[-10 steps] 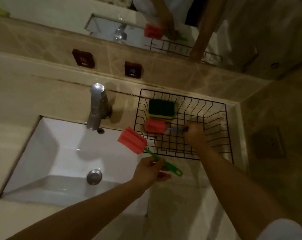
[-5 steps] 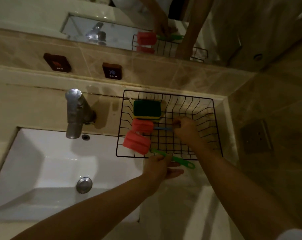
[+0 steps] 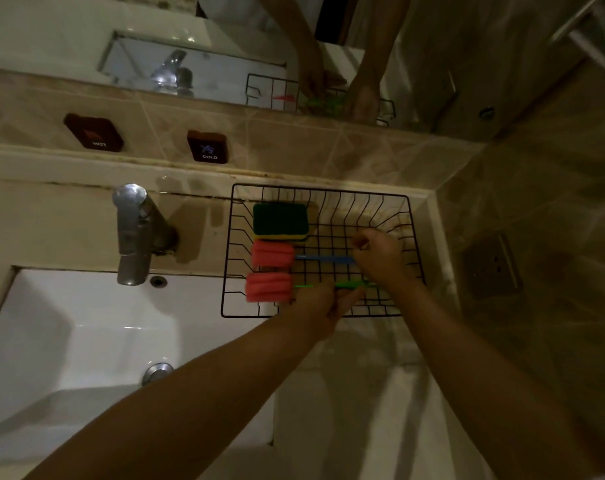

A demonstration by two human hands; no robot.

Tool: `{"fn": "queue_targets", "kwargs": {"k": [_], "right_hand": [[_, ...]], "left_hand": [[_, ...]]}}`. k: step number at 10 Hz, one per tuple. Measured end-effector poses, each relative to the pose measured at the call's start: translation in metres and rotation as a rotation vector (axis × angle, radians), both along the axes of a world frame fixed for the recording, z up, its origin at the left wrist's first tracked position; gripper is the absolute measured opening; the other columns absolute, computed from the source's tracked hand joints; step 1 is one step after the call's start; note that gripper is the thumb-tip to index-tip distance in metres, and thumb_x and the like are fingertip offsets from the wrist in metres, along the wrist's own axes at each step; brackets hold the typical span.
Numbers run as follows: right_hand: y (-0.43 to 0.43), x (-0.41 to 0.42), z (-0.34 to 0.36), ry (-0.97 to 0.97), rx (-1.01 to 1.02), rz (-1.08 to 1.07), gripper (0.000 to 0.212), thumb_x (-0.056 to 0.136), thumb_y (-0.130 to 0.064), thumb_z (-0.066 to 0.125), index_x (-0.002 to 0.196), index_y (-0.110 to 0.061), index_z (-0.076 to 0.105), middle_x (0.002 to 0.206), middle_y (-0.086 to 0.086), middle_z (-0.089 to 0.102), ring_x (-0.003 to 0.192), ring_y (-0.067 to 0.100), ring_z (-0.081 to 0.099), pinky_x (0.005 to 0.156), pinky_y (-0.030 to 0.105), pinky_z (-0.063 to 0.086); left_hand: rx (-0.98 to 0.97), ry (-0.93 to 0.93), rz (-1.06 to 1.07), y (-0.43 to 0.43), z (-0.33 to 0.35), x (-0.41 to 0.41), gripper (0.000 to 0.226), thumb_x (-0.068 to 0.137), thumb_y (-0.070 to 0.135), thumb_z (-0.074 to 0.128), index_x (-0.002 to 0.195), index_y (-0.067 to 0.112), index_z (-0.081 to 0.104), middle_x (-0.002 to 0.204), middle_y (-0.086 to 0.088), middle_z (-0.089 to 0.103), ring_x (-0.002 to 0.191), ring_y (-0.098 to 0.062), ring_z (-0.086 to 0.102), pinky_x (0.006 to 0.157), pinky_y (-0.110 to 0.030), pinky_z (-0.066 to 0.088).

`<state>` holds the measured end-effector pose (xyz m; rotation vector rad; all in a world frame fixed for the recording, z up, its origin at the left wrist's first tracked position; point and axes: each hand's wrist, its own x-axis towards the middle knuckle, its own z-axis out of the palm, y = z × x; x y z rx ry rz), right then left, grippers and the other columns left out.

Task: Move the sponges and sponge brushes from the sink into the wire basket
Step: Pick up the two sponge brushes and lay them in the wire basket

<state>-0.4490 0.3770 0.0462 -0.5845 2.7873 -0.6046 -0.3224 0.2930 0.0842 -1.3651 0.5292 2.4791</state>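
With the sink (image 3: pixel 69 341) showing nothing but its drain, the job looks nearly done. Wire basket (image 3: pixel 417 244) holds a green-topped sponge (image 3: pixel 280 219) at the back, then a blue-handled brush (image 3: pixel 273 254), then a green-handled brush (image 3: pixel 269 287) nearest the front rim. Left hand (image 3: pixel 320 311) pinches the green handle; right hand (image 3: pixel 380 258) is curled at the blue handle's end. Remaining: let go.
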Motion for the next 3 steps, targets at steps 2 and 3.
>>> {"fn": "queue_targets", "kwargs": {"k": [2, 3], "right_hand": [[0.01, 0.005, 0.018, -0.045, 0.057, -0.025, 0.011, 0.083, -0.007, 0.059, 0.079, -0.013, 0.067, 0.087, 0.008, 0.067, 0.08, 0.021, 0.059, 0.067, 0.027, 0.043], [0.012, 0.012, 0.028, -0.076, 0.011, -0.078, 0.009, 0.085, -0.008, 0.061, 0.083, -0.015, 0.067, 0.09, 0.005, 0.067, 0.083, 0.02, 0.061, 0.07, 0.026, 0.046]], "left_hand": [[-0.044, 0.019, -0.024, -0.014, 0.004, 0.005, 0.039, 0.099, -0.005, 0.036, 0.137, -0.004, 0.033, 0.118, -0.036, 0.06, 0.079, -0.031, 0.071, 0.044, -0.026, 0.059], [-0.091, 0.038, -0.063, -0.025, 0.003, 0.02, 0.037, 0.096, -0.008, 0.038, 0.133, -0.002, 0.039, 0.117, -0.036, 0.06, 0.068, -0.028, 0.072, 0.043, -0.025, 0.058]]}}
